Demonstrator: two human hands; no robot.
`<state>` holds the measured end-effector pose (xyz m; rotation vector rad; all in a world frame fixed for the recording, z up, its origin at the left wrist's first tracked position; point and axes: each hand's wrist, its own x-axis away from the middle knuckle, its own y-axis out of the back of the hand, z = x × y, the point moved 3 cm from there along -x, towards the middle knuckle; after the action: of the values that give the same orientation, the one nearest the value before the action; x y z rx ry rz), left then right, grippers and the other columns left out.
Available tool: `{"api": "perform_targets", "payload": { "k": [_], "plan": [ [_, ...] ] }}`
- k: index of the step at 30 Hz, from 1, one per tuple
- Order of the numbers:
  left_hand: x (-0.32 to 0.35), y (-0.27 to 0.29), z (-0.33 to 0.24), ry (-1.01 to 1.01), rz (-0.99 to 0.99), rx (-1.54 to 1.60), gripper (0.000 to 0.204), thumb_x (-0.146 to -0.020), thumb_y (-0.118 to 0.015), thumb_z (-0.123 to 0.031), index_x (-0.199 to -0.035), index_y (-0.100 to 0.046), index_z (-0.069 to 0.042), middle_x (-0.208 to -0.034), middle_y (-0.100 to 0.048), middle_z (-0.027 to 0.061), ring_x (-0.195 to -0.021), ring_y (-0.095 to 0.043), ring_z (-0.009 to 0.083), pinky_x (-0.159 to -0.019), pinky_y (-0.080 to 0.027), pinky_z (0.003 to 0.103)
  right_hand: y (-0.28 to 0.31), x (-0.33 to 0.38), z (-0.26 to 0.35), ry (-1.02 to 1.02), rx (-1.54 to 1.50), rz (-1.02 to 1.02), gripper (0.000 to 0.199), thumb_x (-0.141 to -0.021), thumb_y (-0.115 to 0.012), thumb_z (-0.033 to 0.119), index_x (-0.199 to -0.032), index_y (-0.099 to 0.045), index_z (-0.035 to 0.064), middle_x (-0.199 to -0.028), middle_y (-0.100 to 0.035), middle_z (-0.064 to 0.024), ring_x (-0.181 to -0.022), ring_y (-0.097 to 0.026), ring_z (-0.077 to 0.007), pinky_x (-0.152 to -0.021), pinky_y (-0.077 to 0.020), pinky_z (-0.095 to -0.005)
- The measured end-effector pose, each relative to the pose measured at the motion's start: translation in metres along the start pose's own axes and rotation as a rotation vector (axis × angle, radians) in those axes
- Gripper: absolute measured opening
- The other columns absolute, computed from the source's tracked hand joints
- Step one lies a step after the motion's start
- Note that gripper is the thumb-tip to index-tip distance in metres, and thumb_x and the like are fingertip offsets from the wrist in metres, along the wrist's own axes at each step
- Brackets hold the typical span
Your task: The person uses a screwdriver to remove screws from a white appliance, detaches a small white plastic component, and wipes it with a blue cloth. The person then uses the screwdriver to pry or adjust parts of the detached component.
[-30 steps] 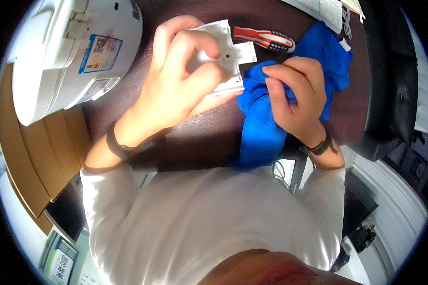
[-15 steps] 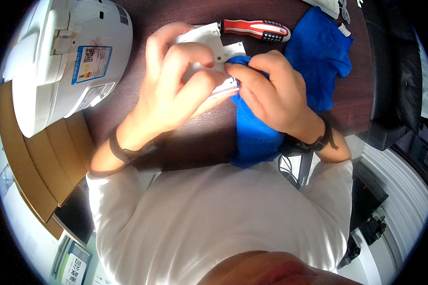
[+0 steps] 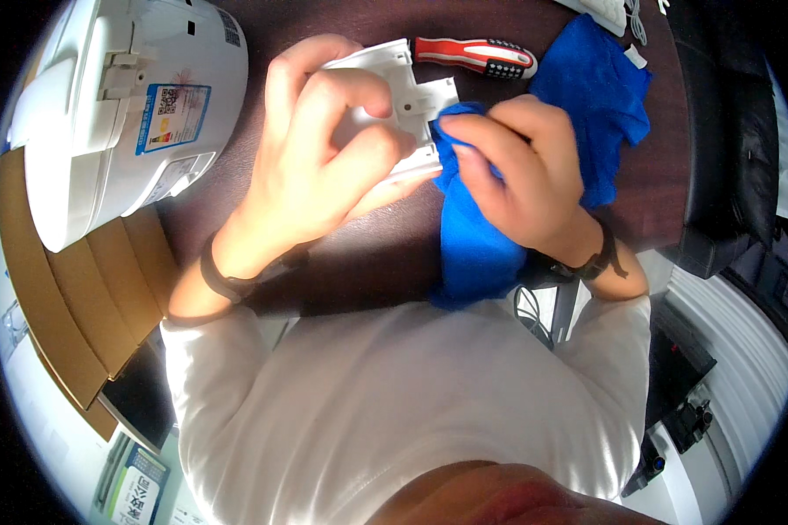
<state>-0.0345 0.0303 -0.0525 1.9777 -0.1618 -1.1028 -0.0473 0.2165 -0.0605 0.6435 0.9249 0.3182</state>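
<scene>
Head view: you look down on your two bare hands above a dark brown table (image 3: 359, 273), your white shirt (image 3: 403, 394) filling the lower middle
Left hand: your left hand (image 3: 320, 149) is closed around the white plastic part (image 3: 429, 98), bent fingers over its face and one digit along its near edge
White plastic part: it sits between your hands, held up at the upper middle, its small tab with a dark hole beside it facing your right side
Right hand: your right hand (image 3: 525, 171) pinches a bunch of blue cloth (image 3: 477, 241) narrowly between thumb and fingers
Blue cloth: its pinched tip is at the part's right edge, though you cannot tell whether it presses there; one length hangs toward you, and more blue fabric spreads behind your hand, with a white tag (image 3: 635, 57)
Screwdriver: a red, white and black handle (image 3: 481, 56) lies just beyond the part, near the cloth
White appliance: a rounded white housing (image 3: 87, 166) with a blue-edged label (image 3: 173, 118) stands to your left, well apart from the part
Cardboard: brown flaps (image 3: 79, 306) lie below that housing
Wrists: you wear a dark band (image 3: 217, 273) on the left and another (image 3: 600, 254) on the right
</scene>
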Motion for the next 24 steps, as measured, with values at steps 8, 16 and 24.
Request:
{"api": "perform_targets", "payload": {
  "k": [8,16,24],
  "plan": [
    [0.000,-0.004,-0.003,0.017,0.005,-0.010,0.032,-0.062,-0.081,-0.024,-0.076,-0.058,-0.008,-0.095,-0.052,0.0084,-0.101,-0.050,0.0386,-0.079,-0.045,0.046,-0.012,0.002,-0.003,0.039,-0.019,0.066,0.038,-0.067,-0.072,-0.002,-0.104,-0.066,0.0024,-0.091,-0.054,-0.0105,-0.072,-0.058,-0.0250,-0.058,-0.0485,-0.0319],
    [0.004,-0.006,-0.003,0.008,-0.020,0.009,0.032,-0.060,-0.081,-0.023,-0.077,-0.058,-0.007,-0.095,-0.052,0.0084,-0.100,-0.050,0.0378,-0.079,-0.046,0.045,-0.015,0.001,-0.006,0.027,-0.034,0.055,0.038,-0.062,-0.070,-0.003,-0.099,-0.065,0.0030,-0.089,-0.053,-0.0111,-0.070,-0.057,-0.0258,-0.056,-0.0475,-0.0330],
    [0.004,-0.009,-0.007,-0.011,-0.018,0.042,0.031,-0.060,-0.080,-0.023,-0.078,-0.059,-0.008,-0.092,-0.051,0.0074,-0.098,-0.051,0.0357,-0.077,-0.046,0.044,-0.015,0.001,-0.007,0.018,-0.043,0.036,0.036,-0.057,-0.068,-0.002,-0.092,-0.063,0.0050,-0.084,-0.052,-0.0105,-0.070,-0.058,-0.0268,-0.057,-0.0472,-0.0344]
  ]
}}
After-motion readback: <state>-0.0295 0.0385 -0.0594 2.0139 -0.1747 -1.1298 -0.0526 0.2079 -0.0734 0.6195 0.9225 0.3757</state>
